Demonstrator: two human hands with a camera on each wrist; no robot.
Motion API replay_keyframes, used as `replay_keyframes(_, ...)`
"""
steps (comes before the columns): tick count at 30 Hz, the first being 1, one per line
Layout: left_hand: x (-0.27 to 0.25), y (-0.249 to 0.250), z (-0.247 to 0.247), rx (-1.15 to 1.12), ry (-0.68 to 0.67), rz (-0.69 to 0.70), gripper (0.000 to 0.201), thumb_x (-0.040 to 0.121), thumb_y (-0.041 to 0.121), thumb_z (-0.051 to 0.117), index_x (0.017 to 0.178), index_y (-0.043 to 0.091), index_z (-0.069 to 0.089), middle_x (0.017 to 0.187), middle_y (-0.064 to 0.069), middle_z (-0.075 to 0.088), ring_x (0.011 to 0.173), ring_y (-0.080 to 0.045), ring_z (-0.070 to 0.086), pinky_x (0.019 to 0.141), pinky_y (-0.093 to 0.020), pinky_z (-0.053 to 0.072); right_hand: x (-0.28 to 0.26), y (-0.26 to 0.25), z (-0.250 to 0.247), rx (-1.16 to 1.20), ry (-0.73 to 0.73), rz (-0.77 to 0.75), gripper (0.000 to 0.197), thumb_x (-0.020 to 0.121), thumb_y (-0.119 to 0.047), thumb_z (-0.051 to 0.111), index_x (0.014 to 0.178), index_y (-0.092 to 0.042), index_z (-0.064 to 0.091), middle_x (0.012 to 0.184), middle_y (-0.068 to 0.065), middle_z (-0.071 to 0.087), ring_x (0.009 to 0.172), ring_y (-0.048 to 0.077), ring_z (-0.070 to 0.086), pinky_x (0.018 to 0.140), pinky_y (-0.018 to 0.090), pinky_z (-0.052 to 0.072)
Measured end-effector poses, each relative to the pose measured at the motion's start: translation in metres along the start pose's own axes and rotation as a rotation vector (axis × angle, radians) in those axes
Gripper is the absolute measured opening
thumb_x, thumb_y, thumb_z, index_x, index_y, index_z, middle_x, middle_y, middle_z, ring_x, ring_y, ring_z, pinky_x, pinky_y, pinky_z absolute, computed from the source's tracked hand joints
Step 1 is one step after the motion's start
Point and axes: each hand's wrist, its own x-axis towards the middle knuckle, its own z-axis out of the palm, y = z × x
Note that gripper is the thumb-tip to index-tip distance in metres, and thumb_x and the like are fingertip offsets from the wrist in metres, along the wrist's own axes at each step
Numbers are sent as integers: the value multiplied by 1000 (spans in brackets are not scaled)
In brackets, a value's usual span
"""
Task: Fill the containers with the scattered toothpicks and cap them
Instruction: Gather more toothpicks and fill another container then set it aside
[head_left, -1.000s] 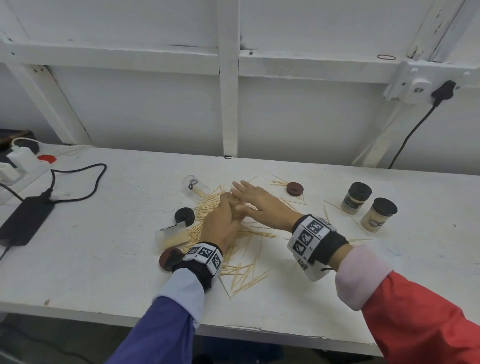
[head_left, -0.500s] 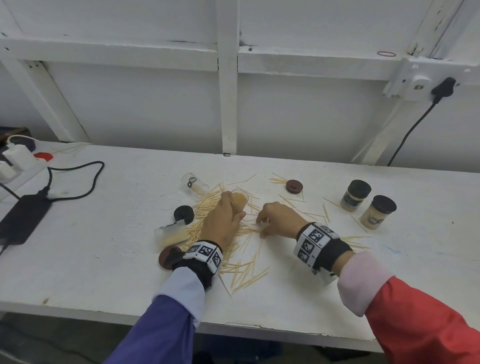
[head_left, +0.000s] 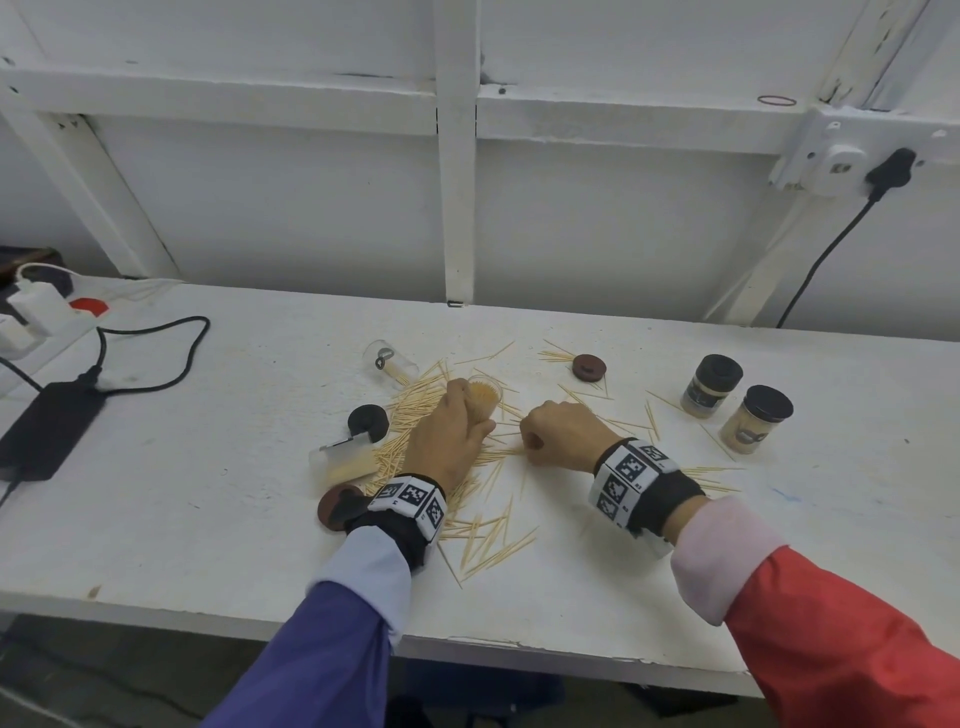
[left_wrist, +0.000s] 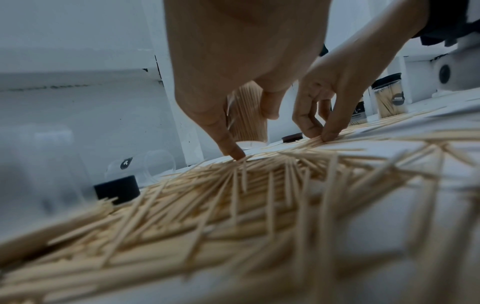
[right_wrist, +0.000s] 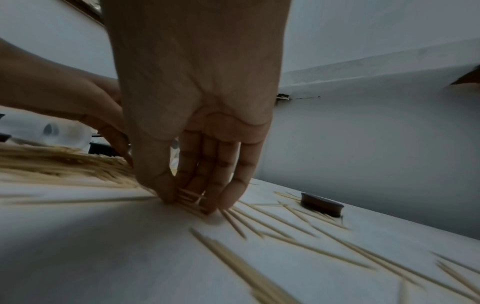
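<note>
While gripped, container (head_left: 482, 399) left of right hand (head_left: 558, 434)

Left hand (head_left: 447, 436) fingers curled in grip; right hand (head_left: 563, 434) fingers pinching downward.

- Two hands are seen: the left hand (head_left: 451, 441) and the right hand (head_left: 563, 435).
- Two capped containers (head_left: 712, 385) filled with toothpicks are counted at the right of the surface (head_left: 208, 509).
- One open container (head_left: 483, 397), full of toothpicks, is held upright.
- One clear container (head_left: 390, 360) is seen lying on its side.
- Three loose caps are counted: one black cap (head_left: 368, 422) and two brown caps (head_left: 589, 367).
- The scattered toothpicks (head_left: 488, 540) are too many to be counted.
</note>
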Motion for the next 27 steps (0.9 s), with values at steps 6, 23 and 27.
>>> replay_keyframes(6,0,0,1,-6,17,14,53,96,32,59,137,12,32,120,-13,60,104,-37,61,83,-40,49,-5,13,-23,203,8,-16,5,86,-21,60,82,-23,62,84,-9,65,81,15,61,66,26,42)
replay_keyframes(23,2,-2,4,-11,-16,71,53,93,33,61,136,16,35,119,-9,61,104,-32,60,81,-40,48,16,-14,-71,-43,232,-55,16,90,-14,55,92,-18,70,99,3,64,85,24,62,67,29,40)
replay_keyframes(27,3,-3,6,-1,-12,69,52,93,36,60,135,16,35,120,-9,62,105,-32,61,78,-39,47,23,-28,-69,-24,222,-90,17,85,-9,59,92,-13,73,98,6,64,87,27,61,72,32,47)
